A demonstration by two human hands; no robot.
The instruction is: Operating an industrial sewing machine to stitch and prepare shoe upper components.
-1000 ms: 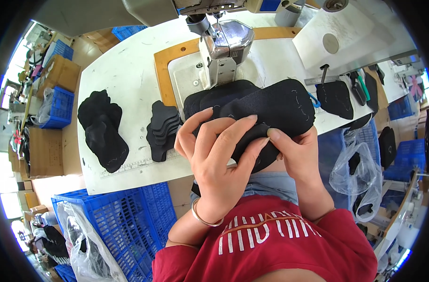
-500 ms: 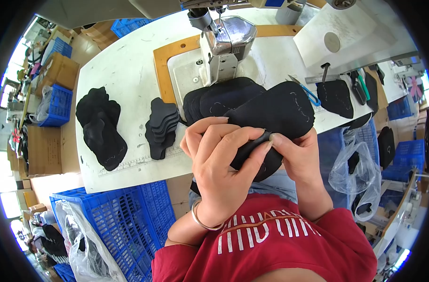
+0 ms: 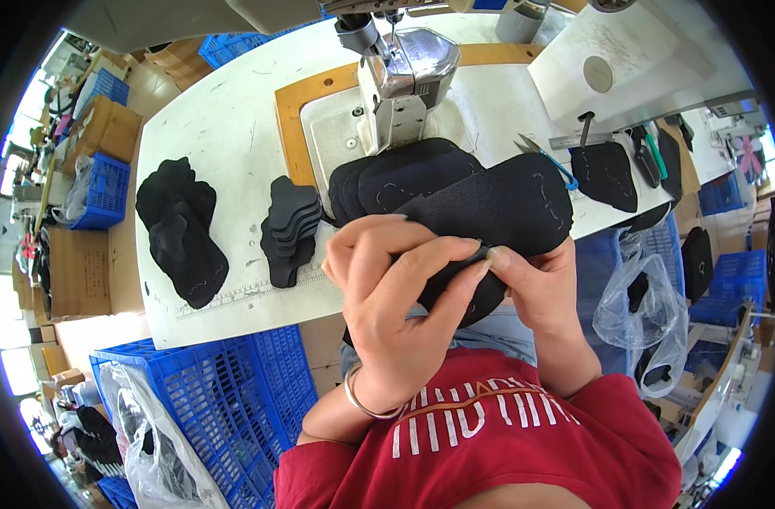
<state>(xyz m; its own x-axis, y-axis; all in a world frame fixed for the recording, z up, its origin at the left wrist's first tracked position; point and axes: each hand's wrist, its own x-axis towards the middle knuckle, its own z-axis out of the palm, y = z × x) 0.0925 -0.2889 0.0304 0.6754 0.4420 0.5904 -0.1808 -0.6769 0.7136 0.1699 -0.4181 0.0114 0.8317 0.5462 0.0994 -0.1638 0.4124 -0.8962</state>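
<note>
A black fabric piece (image 3: 502, 204) with pale stitch marks near its right end is between my two hands, at the table's front edge. My left hand (image 3: 400, 288) pinches a fold of it between thumb and forefinger. Close beside that pinch, my right hand (image 3: 536, 284) grips the same fold with its thumb on top; its other fingers are hidden beneath the fabric. Just beyond lies a stack of similar black pieces (image 3: 417, 174), partly covered by the held one. Behind the stack stands the sewing machine's metal post (image 3: 409, 81), under the needle.
To the left on the white table (image 3: 235, 110) lie a fanned stack of small black pieces (image 3: 294, 220) and a dark pile (image 3: 184, 229). Blue-handled scissors (image 3: 553, 161) rest at right, near another black piece (image 3: 606, 174). Blue crates (image 3: 209, 399) flank me below the table.
The fabric's far edge has tilted and creased slightly between my hands. Both hands keep their pinch, with only a small shift of the fingers.
</note>
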